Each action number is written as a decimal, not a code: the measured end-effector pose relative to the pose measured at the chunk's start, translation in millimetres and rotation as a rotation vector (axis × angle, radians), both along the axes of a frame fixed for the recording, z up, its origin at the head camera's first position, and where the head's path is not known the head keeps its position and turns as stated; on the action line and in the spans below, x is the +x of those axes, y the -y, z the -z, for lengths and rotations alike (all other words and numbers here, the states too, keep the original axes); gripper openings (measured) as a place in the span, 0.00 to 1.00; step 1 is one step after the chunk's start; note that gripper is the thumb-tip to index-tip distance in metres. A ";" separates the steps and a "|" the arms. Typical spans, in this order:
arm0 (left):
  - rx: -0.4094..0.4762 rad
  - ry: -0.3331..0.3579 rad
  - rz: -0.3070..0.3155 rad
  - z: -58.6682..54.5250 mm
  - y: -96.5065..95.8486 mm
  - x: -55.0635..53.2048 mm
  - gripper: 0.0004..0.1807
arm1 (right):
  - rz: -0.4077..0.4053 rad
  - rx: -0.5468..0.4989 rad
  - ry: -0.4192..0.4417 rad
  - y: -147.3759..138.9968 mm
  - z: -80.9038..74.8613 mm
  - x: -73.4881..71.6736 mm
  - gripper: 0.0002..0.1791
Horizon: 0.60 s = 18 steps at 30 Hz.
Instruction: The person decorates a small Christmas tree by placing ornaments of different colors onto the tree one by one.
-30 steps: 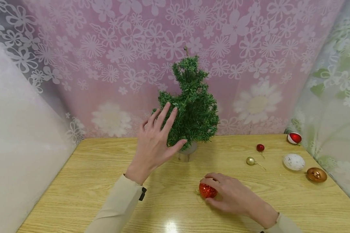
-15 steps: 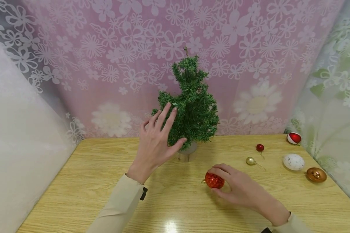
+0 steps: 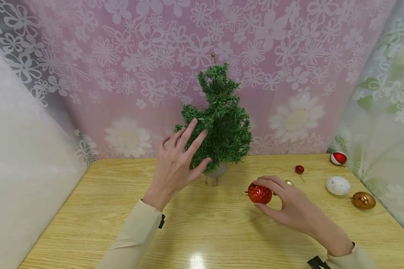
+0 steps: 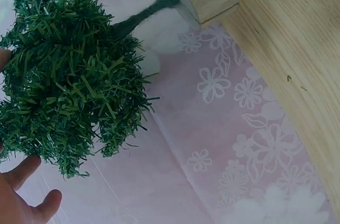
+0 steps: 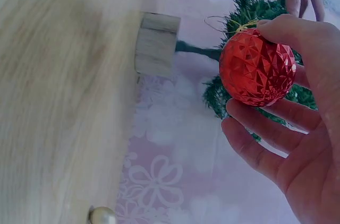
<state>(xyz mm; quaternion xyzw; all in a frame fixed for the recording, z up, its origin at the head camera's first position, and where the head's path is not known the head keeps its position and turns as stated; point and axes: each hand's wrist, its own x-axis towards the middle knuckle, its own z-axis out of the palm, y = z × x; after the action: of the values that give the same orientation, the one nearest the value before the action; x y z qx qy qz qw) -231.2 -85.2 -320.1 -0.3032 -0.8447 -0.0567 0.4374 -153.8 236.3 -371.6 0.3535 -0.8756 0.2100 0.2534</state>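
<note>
A small green Christmas tree (image 3: pixel 223 123) stands upright on a round wooden base (image 3: pixel 211 181) at the back of the table. My left hand (image 3: pixel 175 162) is spread at the tree's left side, fingers fairly straight against the branches; in the left wrist view its fingertips (image 4: pixel 26 168) show beside the foliage (image 4: pixel 74 75). My right hand (image 3: pixel 294 203) holds a faceted red Christmas ball (image 3: pixel 260 193) above the table, pinched between thumb and fingers. In the right wrist view the red ball (image 5: pixel 256 67) has a gold cap and a thin gold loop.
On the right of the wooden table (image 3: pixel 121 216) lie a small dark red ball (image 3: pixel 299 169), a red-and-white ball (image 3: pixel 338 158), a speckled white ball (image 3: pixel 337 185) and a copper ball (image 3: pixel 364 200). A small gold ball (image 3: pixel 289 182) is partly hidden behind my right hand. Floral curtain (image 3: pixel 138 74) hangs behind.
My right hand has lifted the red ball off the table and moved it up and to the right, toward the back. The left hand has stayed nearly in place at the tree.
</note>
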 end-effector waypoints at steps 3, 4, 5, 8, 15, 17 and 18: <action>-0.004 -0.007 0.001 0.3 0.5 -0.6 0.40 | -0.020 -0.046 -0.004 -1.6 -4.4 -0.6 0.33; -0.005 -0.006 0.000 -0.1 0.5 -0.5 0.40 | -0.029 -0.064 -0.009 -1.9 -5.8 -0.9 0.33; -0.006 -0.006 0.000 -0.3 0.4 -0.6 0.40 | -0.036 -0.081 -0.013 -2.2 -7.2 -1.2 0.33; -0.003 -0.003 0.001 -1.0 0.4 -0.5 0.40 | -0.053 -0.132 -0.014 -3.2 -11.2 -1.3 0.33; 0.007 0.005 0.008 1.1 1.7 -1.0 0.41 | -0.049 -0.235 0.029 -2.6 -19.3 4.2 0.41; 0.009 0.011 0.010 1.7 2.1 -1.0 0.41 | -0.042 -0.253 0.031 -1.7 -21.3 5.6 0.41; 0.010 0.016 0.011 1.7 2.3 -0.8 0.41 | -0.039 -0.260 0.030 -1.3 -22.3 6.1 0.41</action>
<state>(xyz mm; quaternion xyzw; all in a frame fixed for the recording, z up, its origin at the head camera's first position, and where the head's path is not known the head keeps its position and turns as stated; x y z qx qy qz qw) -232.0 -87.4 -321.8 -0.3052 -0.8461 -0.0659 0.4320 -147.6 237.6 -349.4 0.3313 -0.8377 0.3321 0.2797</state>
